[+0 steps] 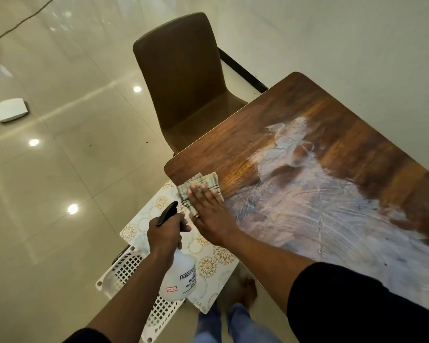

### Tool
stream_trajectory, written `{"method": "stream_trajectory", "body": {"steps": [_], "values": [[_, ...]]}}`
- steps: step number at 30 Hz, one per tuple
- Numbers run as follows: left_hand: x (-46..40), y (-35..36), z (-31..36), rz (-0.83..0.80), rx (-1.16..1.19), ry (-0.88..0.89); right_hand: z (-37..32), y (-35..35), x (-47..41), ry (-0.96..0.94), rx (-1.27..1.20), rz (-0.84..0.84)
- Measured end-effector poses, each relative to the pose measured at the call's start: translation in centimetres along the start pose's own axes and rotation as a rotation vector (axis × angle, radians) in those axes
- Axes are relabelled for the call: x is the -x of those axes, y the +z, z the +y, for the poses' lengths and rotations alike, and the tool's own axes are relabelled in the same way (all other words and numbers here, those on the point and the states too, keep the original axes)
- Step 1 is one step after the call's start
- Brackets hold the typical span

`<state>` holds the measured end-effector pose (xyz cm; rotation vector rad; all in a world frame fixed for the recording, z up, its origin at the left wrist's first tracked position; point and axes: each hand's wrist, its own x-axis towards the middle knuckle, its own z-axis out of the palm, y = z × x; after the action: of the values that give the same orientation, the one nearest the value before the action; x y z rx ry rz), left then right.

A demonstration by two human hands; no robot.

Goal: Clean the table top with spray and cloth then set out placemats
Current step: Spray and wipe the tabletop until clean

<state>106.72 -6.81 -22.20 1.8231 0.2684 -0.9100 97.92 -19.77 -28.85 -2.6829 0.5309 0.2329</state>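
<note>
My right hand lies flat with straight fingers on a checked cloth, pressing it onto the near left corner of the wooden table. Wet, streaky smears cover the middle and right of the table top. My left hand grips the neck of a white spray bottle with a black trigger, held off the table's left edge. White placemats with gold flower patterns lie below the bottle on a white lattice basket.
A brown chair stands pushed in at the table's far left side. A white box with a cable sits on the glossy tiled floor at left. My legs and a bare foot are by the table's edge. A white wall runs along the table's right.
</note>
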Motion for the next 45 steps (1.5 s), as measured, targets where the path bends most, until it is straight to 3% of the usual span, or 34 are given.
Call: {"method": "stream_trajectory", "body": {"steps": [6,13,21,27,32,39,45], "values": [[0.8,0.4,-0.1,-0.041,0.006,0.045,2.7,-0.5,1.5,-0.150,0.074,-0.022],[1.8,1.1,-1.0,-0.151,-0.033,0.062,7.9,-2.1,4.6,0.322,-0.075,0.067],[3.0,1.0,-2.0,-0.162,-0.044,0.079,4.9,-1.5,4.2,0.518,-0.173,0.101],[2.4,-0.1,-2.8,-0.042,-0.018,0.069,-1.1,1.5,3.6,0.134,-0.070,0.037],[1.7,-1.3,-2.5,-0.017,0.009,0.077,-1.1,0.5,-0.5,-0.010,0.066,-0.025],[1.6,-1.3,-2.4,-0.023,0.012,0.108,-1.1,-2.6,-7.3,-0.086,0.138,-0.110],[1.9,-1.1,-3.0,-0.047,0.028,0.112,-1.2,-1.0,-3.3,-0.097,0.104,-0.049]]}}
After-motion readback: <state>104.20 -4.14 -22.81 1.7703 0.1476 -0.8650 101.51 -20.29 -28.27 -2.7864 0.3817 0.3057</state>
